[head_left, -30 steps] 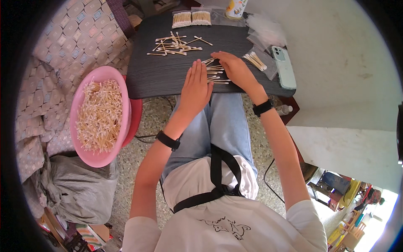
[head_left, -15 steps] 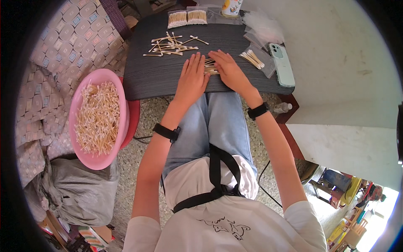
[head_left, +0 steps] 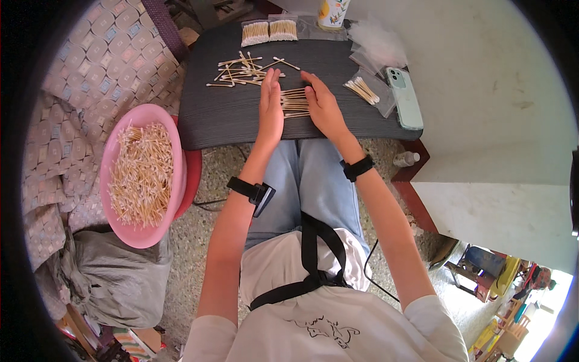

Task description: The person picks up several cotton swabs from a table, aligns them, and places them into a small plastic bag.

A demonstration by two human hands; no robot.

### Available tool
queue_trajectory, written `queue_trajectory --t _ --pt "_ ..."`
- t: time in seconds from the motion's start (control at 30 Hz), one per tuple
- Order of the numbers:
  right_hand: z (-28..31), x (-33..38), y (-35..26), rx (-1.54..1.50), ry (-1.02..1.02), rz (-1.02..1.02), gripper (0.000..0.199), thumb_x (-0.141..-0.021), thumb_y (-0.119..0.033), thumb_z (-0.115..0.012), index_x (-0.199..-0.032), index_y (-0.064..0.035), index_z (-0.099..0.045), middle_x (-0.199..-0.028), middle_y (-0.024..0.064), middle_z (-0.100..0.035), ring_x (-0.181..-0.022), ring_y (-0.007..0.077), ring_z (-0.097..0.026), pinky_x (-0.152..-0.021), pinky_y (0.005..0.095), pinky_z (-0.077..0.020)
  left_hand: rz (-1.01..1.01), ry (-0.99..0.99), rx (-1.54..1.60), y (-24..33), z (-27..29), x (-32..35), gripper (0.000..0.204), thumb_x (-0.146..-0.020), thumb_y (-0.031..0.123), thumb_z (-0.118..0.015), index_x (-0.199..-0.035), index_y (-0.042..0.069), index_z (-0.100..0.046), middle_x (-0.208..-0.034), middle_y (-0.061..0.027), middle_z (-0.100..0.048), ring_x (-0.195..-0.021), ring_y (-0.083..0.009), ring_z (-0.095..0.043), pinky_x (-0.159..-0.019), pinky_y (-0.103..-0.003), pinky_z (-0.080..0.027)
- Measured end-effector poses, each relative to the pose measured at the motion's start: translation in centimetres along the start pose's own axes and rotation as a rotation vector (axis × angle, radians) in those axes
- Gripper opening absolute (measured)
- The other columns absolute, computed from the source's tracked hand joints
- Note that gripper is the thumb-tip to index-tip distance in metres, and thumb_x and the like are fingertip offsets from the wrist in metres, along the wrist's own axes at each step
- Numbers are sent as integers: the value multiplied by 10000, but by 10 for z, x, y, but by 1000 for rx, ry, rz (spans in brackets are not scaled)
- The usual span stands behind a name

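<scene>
Near the top centre of the frame, your left hand point(head_left: 271, 108) and right hand point(head_left: 321, 105) lie flat and open on the dark ribbed tabletop point(head_left: 229, 114), palms facing each other — pressing a small neat row of wooden-stemmed cotton swabs point(head_left: 294, 102) between them, gripping nothing. Just above, a loose scatter of the same swabs point(head_left: 241, 72) lies spread out. At the left of the frame sits a round pink plastic basin point(head_left: 120, 151) heaped with swabs — well apart from your hands.
</scene>
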State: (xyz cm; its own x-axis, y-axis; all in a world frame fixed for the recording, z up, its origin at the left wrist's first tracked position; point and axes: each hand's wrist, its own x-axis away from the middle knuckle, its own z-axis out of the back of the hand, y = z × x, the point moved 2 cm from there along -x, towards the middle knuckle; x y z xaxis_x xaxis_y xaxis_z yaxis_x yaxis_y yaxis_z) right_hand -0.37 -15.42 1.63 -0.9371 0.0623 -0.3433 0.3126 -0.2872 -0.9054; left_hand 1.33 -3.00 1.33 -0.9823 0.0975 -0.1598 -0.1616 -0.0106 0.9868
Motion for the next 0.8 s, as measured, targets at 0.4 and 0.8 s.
queue_trajectory --t 0.4,0.8 --pt "16 18 -7 502 -128 297 580 -875 -291 -620 -1348 -17 -425 -1356 229 -444 -1303 405 -364 -1091 479 -278 -256 -157 -326 -2 18 -4 469 -1011 313 -376 -1357 -3 -402 -1371 -192 -459 -1304 -297 -406 -1060 -356 -319" --pt "12 20 -10 525 -74 223 672 -778 -253 -725 -1343 -44 -427 -1368 189 -438 -1313 376 -355 -1077 448 -320 -218 -94 -291 0 17 -3 423 -1008 324 -376 -1293 27 -475 -1278 -189 -549 -1196 -318 -526 -982 -365 -406"
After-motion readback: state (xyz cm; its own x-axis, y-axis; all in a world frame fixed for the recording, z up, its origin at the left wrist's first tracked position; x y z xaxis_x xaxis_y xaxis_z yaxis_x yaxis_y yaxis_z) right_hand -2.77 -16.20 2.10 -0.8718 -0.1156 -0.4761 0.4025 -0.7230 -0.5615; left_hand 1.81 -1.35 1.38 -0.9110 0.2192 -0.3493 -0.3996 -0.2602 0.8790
